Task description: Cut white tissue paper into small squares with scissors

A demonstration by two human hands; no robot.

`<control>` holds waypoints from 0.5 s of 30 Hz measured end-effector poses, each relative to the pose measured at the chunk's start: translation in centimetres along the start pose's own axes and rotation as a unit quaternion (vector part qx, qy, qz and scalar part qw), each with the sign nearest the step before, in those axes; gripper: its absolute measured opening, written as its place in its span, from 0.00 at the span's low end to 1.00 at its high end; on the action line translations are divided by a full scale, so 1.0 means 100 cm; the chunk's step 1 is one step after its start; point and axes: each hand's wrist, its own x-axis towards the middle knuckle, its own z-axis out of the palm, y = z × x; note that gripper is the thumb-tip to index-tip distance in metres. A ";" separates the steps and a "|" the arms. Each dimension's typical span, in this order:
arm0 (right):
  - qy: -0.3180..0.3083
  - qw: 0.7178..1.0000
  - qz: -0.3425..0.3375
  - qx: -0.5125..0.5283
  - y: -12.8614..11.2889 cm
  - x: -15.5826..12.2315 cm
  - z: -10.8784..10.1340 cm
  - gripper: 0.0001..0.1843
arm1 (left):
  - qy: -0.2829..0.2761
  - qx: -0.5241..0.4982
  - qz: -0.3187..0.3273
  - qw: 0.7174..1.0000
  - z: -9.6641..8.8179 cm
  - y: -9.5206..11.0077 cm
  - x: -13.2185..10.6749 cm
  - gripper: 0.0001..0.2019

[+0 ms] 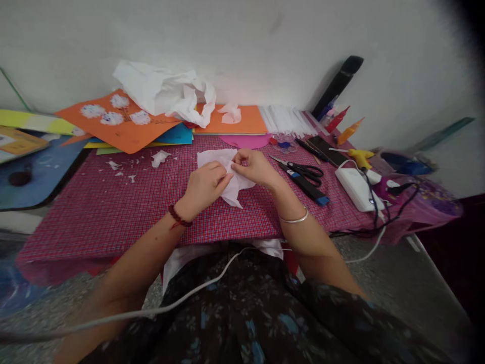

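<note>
Red checked cloth (144, 212) lies before a pale wall (261, 45). Left of the scissors (293, 167), thin white paper (233, 192) rests on or just above this cloth; the left hand (204, 183) and the right hand (254, 166) each pinch it, fingertips nearly meeting. It could tear, I judge, if they pull unevenly. Beyond and left of the scissors, crumpled paper (162, 91) overlaps an orange card (131, 134); a bump might slide it down.

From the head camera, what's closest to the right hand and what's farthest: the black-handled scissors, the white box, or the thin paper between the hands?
Nearest to the right hand:
1. Thin paper: pinched in that hand.
2. Black-handled scissors: lying to its right.
3. White box: farther right, past the scissors.
</note>
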 end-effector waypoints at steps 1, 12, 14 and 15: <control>0.012 1.000 0.020 -0.019 0.002 0.001 -0.001 0.10 | 0.001 0.007 -0.020 1.000 -0.002 0.000 0.001 0.16; -0.004 0.991 0.008 0.135 -0.009 -0.004 0.004 0.12 | -0.078 -0.417 -0.270 0.864 -0.002 -0.013 0.010 0.10; -0.022 0.990 -0.012 0.142 -0.014 -0.006 0.006 0.11 | -0.106 -0.470 -0.280 0.830 -0.004 -0.012 0.011 0.12; -0.023 0.990 -0.020 0.139 -0.015 -0.006 0.007 0.11 | -0.108 -0.484 -0.284 0.821 -0.004 -0.011 0.010 0.12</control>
